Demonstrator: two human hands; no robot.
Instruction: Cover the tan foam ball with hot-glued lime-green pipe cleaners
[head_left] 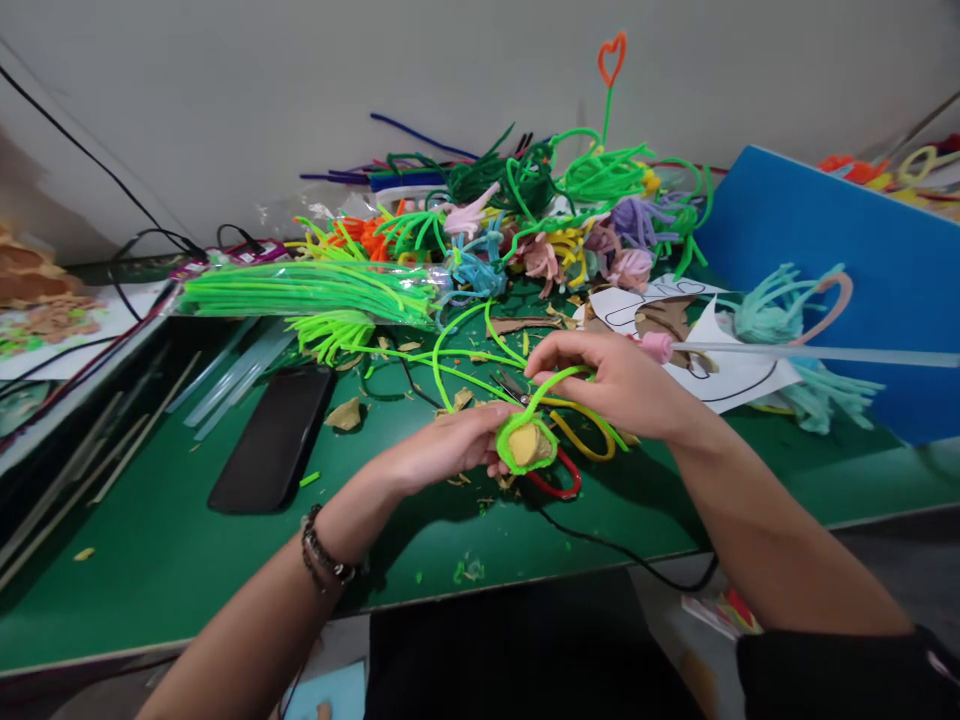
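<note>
My left hand (450, 445) is closed round a small tan core wrapped in bright green pipe cleaner (528, 446), its tan end facing me. My right hand (607, 375) pinches the free length of green pipe cleaner (556, 380), which curves up from the wrapped piece. Just behind and under the hands lie scissors, with a yellow handle loop (600, 440) and a red handle loop (564, 482); part of them is hidden. Loose green pipe cleaners (442, 358) stretch over the table beyond my left hand.
A black phone (274, 440) lies at left, near clear sticks (240, 375). Bagged green pipe cleaners (307, 290) and a colourful pile (555, 240) fill the back. At right stand a blue board (840, 290) and cut white paper (739, 370). Scraps litter the green table (150, 560).
</note>
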